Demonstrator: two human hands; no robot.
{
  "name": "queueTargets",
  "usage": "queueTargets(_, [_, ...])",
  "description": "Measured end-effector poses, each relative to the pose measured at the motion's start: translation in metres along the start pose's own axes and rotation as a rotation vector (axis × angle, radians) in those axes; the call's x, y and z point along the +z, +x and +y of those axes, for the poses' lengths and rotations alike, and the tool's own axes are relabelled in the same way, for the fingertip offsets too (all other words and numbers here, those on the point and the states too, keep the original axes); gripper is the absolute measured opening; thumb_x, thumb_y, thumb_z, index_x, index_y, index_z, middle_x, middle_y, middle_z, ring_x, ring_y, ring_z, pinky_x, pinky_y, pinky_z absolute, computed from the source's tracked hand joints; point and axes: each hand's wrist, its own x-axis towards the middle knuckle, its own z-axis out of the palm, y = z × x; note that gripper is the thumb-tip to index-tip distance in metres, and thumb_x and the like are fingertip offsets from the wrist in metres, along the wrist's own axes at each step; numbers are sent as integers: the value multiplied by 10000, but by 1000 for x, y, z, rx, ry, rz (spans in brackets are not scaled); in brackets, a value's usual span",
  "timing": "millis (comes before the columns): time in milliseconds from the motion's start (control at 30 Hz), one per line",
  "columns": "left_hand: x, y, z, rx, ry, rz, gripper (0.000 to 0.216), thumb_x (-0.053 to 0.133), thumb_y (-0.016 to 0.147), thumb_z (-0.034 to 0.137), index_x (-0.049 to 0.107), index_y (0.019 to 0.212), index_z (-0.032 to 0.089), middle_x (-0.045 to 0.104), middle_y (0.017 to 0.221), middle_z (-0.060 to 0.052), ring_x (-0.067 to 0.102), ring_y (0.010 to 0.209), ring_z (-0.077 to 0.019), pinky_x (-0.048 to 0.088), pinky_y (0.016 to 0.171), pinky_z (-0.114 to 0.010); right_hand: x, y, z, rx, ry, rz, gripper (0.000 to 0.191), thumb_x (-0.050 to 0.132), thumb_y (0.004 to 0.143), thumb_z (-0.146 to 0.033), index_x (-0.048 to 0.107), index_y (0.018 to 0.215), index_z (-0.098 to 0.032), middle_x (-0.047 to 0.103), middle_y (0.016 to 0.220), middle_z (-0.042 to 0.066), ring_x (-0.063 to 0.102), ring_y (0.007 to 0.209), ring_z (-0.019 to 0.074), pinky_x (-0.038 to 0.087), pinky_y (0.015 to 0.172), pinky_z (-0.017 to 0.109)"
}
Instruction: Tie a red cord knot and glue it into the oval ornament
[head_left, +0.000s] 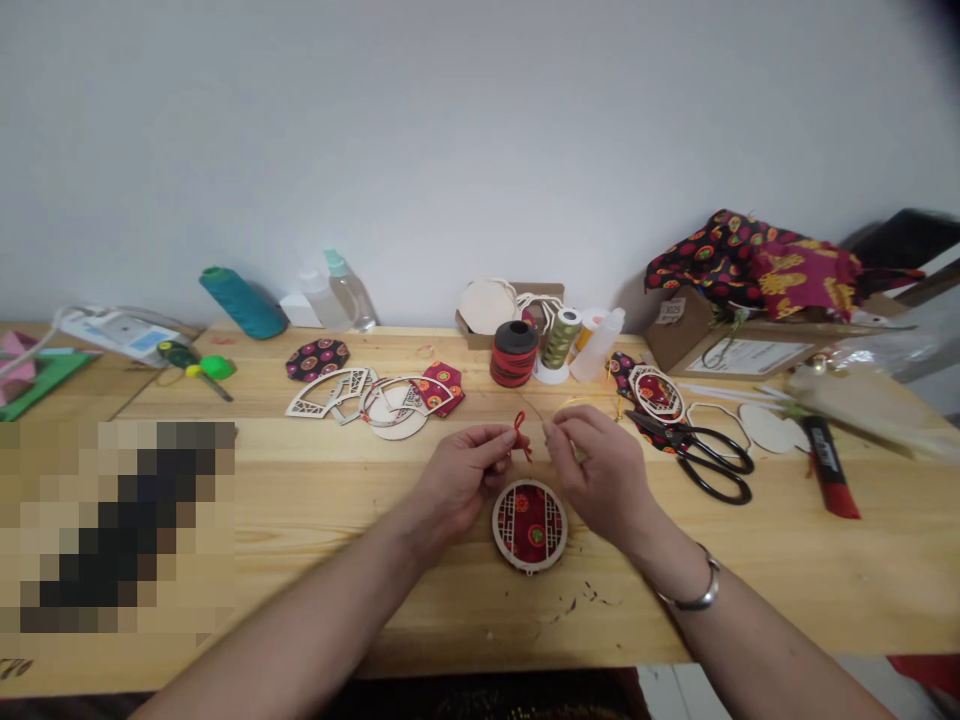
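Note:
My left hand (461,478) pinches a short red cord (520,436) that stands up in a small loop above the table. My right hand (596,467) is closed in a pinch just right of it, on something too thin to make out. Between and below both hands lies a round wooden lattice ornament (529,524) backed with red patterned fabric, flat on the wooden table (315,500). A metal bangle sits on my right wrist.
Black scissors (701,455) lie to the right, with a red-and-black tool (831,466) beyond. Wooden fan-shaped cutouts (352,395) and fabric pieces lie behind left. Spools (514,352), bottles and a cardboard box (720,345) with patterned cloth line the back. A teal thread cone (241,302) lies far left.

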Motion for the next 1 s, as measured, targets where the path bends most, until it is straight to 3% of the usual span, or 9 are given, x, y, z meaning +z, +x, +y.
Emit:
queueTargets(67, [0, -1, -1, 13, 38, -16, 203, 758, 639, 260, 704, 737, 91, 614, 728, -41, 371, 485, -21, 227, 421, -156, 3, 4, 5, 161, 196, -66, 235, 481, 862, -232, 650, 715, -158, 657, 775, 70, 587, 761, 159, 449, 712, 286])
queueTargets(200, [2, -3, 0, 51, 129, 5, 195, 748, 644, 280, 709, 750, 120, 629, 716, -28, 384, 474, -26, 232, 427, -166, 8, 10, 6, 510, 675, -291, 224, 558, 803, -332, 691, 741, -163, 675, 718, 35, 585, 695, 148, 452, 681, 291])
queueTargets(367, [5, -6, 2, 70, 254, 2, 200, 737, 645, 317, 690, 669, 124, 563, 572, 17, 365, 454, -36, 215, 429, -182, 10, 9, 0, 812, 1038, -264, 276, 733, 617, -369, 701, 783, -151, 663, 691, 19, 576, 641, 127, 461, 661, 291])
queueTargets(500, [8, -7, 1, 26, 292, -32, 198, 731, 639, 317, 694, 649, 122, 510, 487, 39, 356, 443, -44, 240, 452, -194, 11, 8, 1, 811, 990, -217, 242, 753, 588, -351, 677, 675, -139, 630, 632, 5, 547, 593, 115, 455, 629, 289])
queueTargets(633, [9, -9, 0, -14, 236, -25, 167, 749, 604, 270, 718, 693, 133, 582, 545, 12, 455, 507, -78, 343, 530, -226, 11, 8, 2, 751, 874, -182, 216, 747, 597, -338, 671, 646, -142, 612, 623, -2, 528, 610, 111, 449, 626, 275])
queueTargets(800, [10, -9, 3, 48, 213, 11, 150, 750, 620, 265, 731, 706, 144, 565, 525, 30, 394, 462, -55, 323, 503, -219, 9, 10, -2, 789, 981, -294, 331, 686, 658, -467, 653, 723, -144, 607, 655, 0, 539, 605, 104, 467, 599, 261])
queueTargets(1000, [12, -9, 5, 45, 213, 15, 107, 742, 632, 235, 726, 673, 138, 485, 445, 51, 402, 447, -60, 337, 504, -222, 9, 10, -3, 805, 1019, -346, 363, 767, 561, -361, 639, 827, -149, 628, 656, -15, 524, 562, 87, 423, 537, 228])
